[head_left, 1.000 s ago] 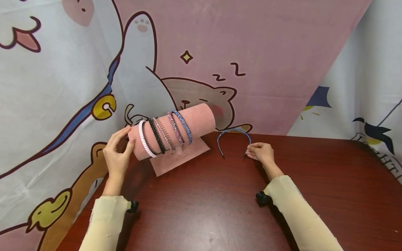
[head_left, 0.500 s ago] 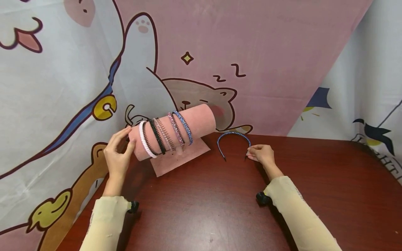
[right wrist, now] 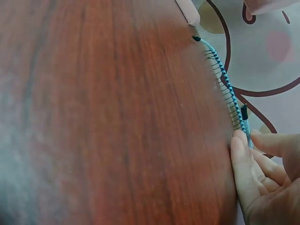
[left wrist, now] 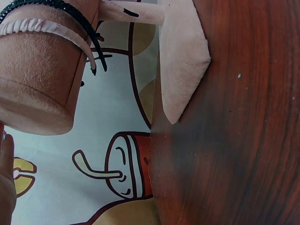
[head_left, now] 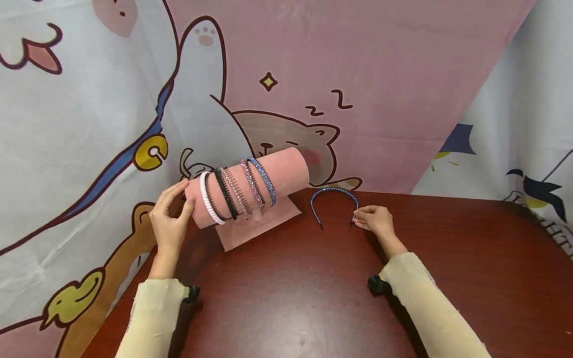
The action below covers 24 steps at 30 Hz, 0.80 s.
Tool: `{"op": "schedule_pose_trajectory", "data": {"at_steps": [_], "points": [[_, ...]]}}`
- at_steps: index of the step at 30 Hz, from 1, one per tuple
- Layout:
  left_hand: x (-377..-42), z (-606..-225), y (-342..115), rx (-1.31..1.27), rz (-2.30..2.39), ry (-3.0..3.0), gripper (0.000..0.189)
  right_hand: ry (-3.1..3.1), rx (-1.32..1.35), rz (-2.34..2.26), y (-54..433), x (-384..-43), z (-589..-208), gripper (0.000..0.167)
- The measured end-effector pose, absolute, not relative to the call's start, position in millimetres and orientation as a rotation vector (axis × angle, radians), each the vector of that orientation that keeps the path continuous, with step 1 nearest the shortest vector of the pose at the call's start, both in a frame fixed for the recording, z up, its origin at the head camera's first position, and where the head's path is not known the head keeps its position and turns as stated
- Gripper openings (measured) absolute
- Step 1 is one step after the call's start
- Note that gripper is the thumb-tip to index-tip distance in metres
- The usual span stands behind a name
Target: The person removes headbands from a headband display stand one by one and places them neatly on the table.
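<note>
A pink plush headband stand, a tilted cylinder on a flat pink base, stands at the back left. Several headbands circle it: a white one, a black one, pink glittery ones and a blue glittery one. My left hand holds the cylinder's near left end between thumb and fingers. Right of the stand, my right hand pinches one end of a thin blue toothed headband. The right wrist view shows thumb and fingers on that headband.
A dark red-brown wooden table lies beneath. A cartoon-printed cloth hangs behind it and along the left side. Black wrist cameras sit at the cuffs.
The blue toothed headband has tipped down slightly in my right hand. My left hand stays on the stand's end, and the view has shifted a little.
</note>
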<state>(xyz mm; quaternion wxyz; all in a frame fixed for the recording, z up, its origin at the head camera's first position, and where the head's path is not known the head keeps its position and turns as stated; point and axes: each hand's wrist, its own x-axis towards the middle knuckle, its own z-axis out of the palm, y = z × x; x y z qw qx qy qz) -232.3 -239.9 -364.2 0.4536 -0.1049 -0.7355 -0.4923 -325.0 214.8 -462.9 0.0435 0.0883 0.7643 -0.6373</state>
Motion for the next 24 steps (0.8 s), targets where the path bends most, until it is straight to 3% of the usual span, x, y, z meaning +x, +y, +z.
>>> {"op": "schedule_pose_trajectory", "data": {"at_steps": [24], "points": [[-233.1,-364.5,-239.3,-0.253,-1.217,-1.801,0.033,2.379,0.247,-1.920,220.4,-314.7,-449.9,0.038]]}}
